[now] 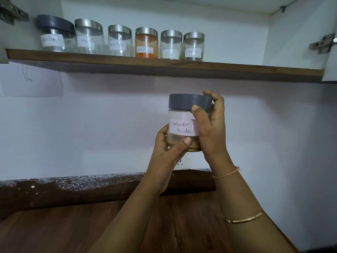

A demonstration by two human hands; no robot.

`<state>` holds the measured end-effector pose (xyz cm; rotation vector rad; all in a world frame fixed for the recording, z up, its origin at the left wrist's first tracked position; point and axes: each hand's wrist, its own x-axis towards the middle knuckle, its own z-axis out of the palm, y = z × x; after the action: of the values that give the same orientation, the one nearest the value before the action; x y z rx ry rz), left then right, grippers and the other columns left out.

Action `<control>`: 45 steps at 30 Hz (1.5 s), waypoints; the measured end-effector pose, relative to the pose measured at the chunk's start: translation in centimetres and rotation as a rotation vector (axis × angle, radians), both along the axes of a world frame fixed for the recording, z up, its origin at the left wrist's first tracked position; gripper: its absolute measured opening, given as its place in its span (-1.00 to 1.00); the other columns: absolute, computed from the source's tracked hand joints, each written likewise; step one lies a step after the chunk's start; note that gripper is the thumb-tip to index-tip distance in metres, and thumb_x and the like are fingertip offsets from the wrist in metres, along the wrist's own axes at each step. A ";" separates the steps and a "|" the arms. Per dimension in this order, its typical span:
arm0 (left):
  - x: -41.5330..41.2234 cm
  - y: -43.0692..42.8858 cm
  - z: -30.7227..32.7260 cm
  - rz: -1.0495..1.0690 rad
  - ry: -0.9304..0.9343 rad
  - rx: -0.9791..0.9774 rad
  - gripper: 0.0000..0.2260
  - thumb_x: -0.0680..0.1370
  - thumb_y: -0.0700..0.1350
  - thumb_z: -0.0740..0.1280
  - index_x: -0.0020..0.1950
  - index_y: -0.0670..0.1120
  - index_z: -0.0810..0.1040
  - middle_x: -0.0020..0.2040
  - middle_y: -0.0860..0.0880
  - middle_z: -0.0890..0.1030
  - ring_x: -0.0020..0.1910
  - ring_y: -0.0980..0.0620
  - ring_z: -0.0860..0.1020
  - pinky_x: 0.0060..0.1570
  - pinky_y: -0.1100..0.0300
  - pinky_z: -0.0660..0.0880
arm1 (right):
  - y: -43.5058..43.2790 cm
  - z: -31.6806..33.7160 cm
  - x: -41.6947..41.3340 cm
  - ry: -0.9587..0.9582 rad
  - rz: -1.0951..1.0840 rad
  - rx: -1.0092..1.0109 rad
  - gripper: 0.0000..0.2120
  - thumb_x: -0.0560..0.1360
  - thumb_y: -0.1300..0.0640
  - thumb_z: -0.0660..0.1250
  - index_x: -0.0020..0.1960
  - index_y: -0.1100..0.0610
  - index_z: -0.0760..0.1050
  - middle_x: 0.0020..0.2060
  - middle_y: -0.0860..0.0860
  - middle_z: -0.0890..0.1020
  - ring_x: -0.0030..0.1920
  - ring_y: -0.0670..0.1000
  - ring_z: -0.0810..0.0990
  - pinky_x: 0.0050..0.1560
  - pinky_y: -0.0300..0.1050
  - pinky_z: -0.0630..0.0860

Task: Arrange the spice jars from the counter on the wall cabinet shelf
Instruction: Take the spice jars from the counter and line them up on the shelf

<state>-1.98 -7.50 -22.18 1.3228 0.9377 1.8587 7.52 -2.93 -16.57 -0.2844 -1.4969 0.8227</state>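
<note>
Counter: the wooden counter [54, 230] is nearest in my view, below both forearms.
Left hand: the left hand [167, 154] comes up from below and cups the jar's lower body, with the thumb across the front under the label and the fingers behind.
Right hand: the right hand [211, 132] wraps the jar's right side, with the thumb on the edge of the grey lid [187, 102] and the fingers curled over its far rim.
Jar: the coriander powder jar [180, 128] is upright in mid-air between both hands, well below the shelf, label towards me.
Shelf: the wall cabinet shelf [164, 67] carries six labelled jars in a row at its left and middle.
Step, as I judge it: I would lift it level, clear the shelf's front edge, and set it just beside the rightmost jar [193, 46], label forward, without nudging the row.
Care: I would carry the weight on the left hand, since a grip on the lid alone could loosen it.
</note>
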 end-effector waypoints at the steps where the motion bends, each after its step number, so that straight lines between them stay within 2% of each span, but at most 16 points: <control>1: 0.0 0.3 0.0 0.007 -0.003 0.001 -0.29 0.25 0.11 0.47 0.36 0.04 0.33 0.22 0.03 0.55 0.22 -0.01 0.54 0.18 0.08 0.53 | 0.1 0.0 0.2 -0.011 -0.001 -0.006 -0.60 0.42 -0.02 0.24 0.23 -0.12 0.25 0.03 -0.10 0.46 -0.05 0.00 0.62 -0.21 -0.21 0.60; 4: 0.1 1.0 0.2 -0.016 -0.035 0.011 -0.26 0.23 0.11 0.47 0.36 0.00 0.35 0.22 0.00 0.57 0.22 -0.01 0.55 0.20 0.06 0.52 | 0.3 0.4 0.9 -0.091 -0.017 -0.058 -0.50 0.53 0.03 0.30 0.39 -0.14 0.18 0.15 -0.06 0.44 -0.05 -0.07 0.60 -0.19 -0.30 0.61; 7: 0.4 1.9 0.5 0.017 -0.032 0.015 -0.23 0.20 0.16 0.46 0.37 0.02 0.35 0.23 0.00 0.55 0.22 -0.02 0.54 0.22 0.02 0.50 | 0.7 1.1 1.5 -0.191 -0.056 -0.120 -0.31 0.54 0.00 0.26 0.52 -0.17 -0.08 0.41 -0.02 0.31 0.09 -0.06 0.57 -0.18 -0.36 0.57; 9: 0.8 2.5 1.0 0.070 -0.005 0.020 -0.23 0.22 0.18 0.47 0.38 0.05 0.34 0.23 0.03 0.55 0.22 -0.01 0.54 0.23 0.00 0.50 | 0.9 1.4 1.6 -0.245 -0.116 -0.133 -0.17 0.50 -0.07 0.30 0.53 -0.15 -0.21 0.46 -0.02 0.25 0.26 0.05 0.51 -0.09 -0.31 0.55; 12: 1.5 3.3 1.9 0.143 0.022 0.072 -0.35 0.37 0.07 0.46 0.40 0.03 0.31 0.23 0.03 0.53 0.18 0.03 0.55 0.19 0.05 0.53 | 1.0 1.4 1.4 -0.304 -0.181 -0.122 -0.01 0.43 -0.13 0.38 0.53 -0.12 -0.31 0.44 -0.01 0.26 0.30 0.06 0.45 0.13 -0.12 0.54; 16: 2.5 4.3 3.3 0.240 0.128 0.139 -0.39 0.46 -0.01 0.42 0.43 -0.01 0.24 0.25 0.02 0.47 0.19 0.06 0.50 -0.03 0.37 0.55 | 1.4 1.7 1.4 -0.342 -0.316 -0.054 0.05 0.37 -0.16 0.44 0.54 -0.07 -0.27 0.32 -0.02 0.35 0.11 -0.07 0.44 0.02 -0.24 0.47; 18: 2.8 4.8 3.8 0.254 0.186 0.161 -0.45 0.51 -0.13 0.36 0.44 -0.02 0.21 0.23 0.03 0.46 0.17 0.07 0.51 -0.07 0.42 0.52 | 2.1 2.3 1.8 -0.322 -0.387 -0.019 0.03 0.35 -0.17 0.46 0.55 -0.05 -0.17 0.28 0.00 0.39 0.09 -0.06 0.47 0.04 -0.19 0.52; 21: 3.0 5.8 4.9 0.281 0.300 0.203 -0.44 0.52 -0.15 0.36 0.45 -0.03 0.19 0.29 -0.03 0.45 0.23 0.04 0.49 0.09 0.33 0.52 | 3.1 3.4 2.6 -0.307 -0.446 0.042 -0.01 0.29 -0.23 0.45 0.52 -0.05 -0.04 0.24 0.02 0.45 0.13 0.04 0.54 0.06 0.04 0.61; 24: 2.8 6.6 6.4 0.343 0.464 0.235 -0.36 0.41 0.08 0.35 0.44 0.00 0.22 0.37 0.01 0.39 0.32 0.08 0.41 0.29 0.19 0.44 | 3.7 5.0 3.6 -0.297 -0.499 0.099 0.02 0.22 -0.28 0.42 0.51 -0.06 -0.01 0.26 -0.01 0.44 0.15 0.05 0.53 0.04 0.08 0.61; 28: 2.9 6.5 9.3 0.420 0.546 0.440 -0.47 0.45 0.11 0.22 0.41 0.08 0.24 0.39 0.07 0.32 0.35 0.23 0.29 0.25 0.54 0.23 | 4.8 8.2 5.3 -0.241 -0.531 0.168 0.02 0.20 -0.24 0.44 0.49 -0.08 -0.01 0.22 0.00 0.45 0.13 0.05 0.54 -0.03 0.07 0.63; 31: 3.4 7.2 12.0 0.577 0.547 0.520 -0.56 0.51 -0.10 0.16 0.40 -0.08 0.35 0.39 -0.04 0.35 0.40 0.08 0.28 0.40 0.24 0.23 | 5.5 10.7 6.5 -0.216 -0.577 0.224 -0.04 0.22 -0.19 0.45 0.48 -0.02 0.05 0.16 0.03 0.50 0.08 0.02 0.56 -0.01 0.02 0.62; 34: 3.6 9.0 14.7 0.838 0.770 0.515 -0.57 0.51 -0.17 0.10 0.38 -0.19 0.38 0.43 -0.14 0.33 0.49 -0.13 0.15 0.48 -0.11 0.07 | 6.3 12.8 7.2 -0.211 -0.614 0.248 -0.05 0.21 -0.22 0.43 0.47 0.00 0.08 0.16 0.04 0.51 0.10 0.04 0.55 0.04 0.03 0.58; 37: 2.9 11.6 15.8 1.082 1.072 0.422 -0.56 0.54 -0.10 0.05 0.39 -0.19 0.38 0.43 -0.17 0.35 0.51 -0.19 0.10 0.47 -0.12 -0.10 | 7.5 14.4 7.5 -0.215 -0.619 0.263 -0.11 0.26 -0.15 0.45 0.45 0.01 0.10 0.15 0.06 0.51 0.08 0.06 0.54 0.05 0.02 0.57; 40: 1.9 13.6 15.5 1.156 1.234 0.355 -0.55 0.55 -0.01 -0.03 0.25 -0.19 0.48 0.19 -0.17 0.53 0.33 -0.17 0.38 0.45 -0.14 0.05 | 8.8 15.5 7.5 -0.234 -0.617 0.269 -0.14 0.29 -0.10 0.46 0.45 0.04 0.10 0.14 0.07 0.50 0.07 0.07 0.54 0.03 -0.01 0.56; 42: 1.4 14.5 15.1 1.201 1.247 0.401 -0.61 0.55 -0.02 0.02 0.16 -0.19 0.51 0.05 -0.15 0.57 0.12 -0.15 0.49 0.38 -0.11 0.21 | 9.7 16.0 7.4 -0.246 -0.601 0.262 -0.13 0.30 -0.10 0.45 0.46 0.05 0.08 0.15 0.08 0.50 0.08 0.08 0.53 0.05 0.01 0.55; 45: 1.4 15.4 15.2 1.301 1.171 0.488 -0.73 0.56 -0.08 0.11 0.03 -0.19 0.55 -0.07 -0.14 0.57 -0.05 -0.15 0.51 0.18 -0.05 0.36 | 11.3 16.5 7.2 -0.272 -0.577 0.224 -0.11 0.31 -0.11 0.44 0.47 0.05 0.05 0.16 0.10 0.49 0.10 0.11 0.53 0.11 0.06 0.54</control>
<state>-0.59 7.91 -6.97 2.5725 2.4964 2.1095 14.67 8.34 -0.05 -0.6425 -1.6242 0.1570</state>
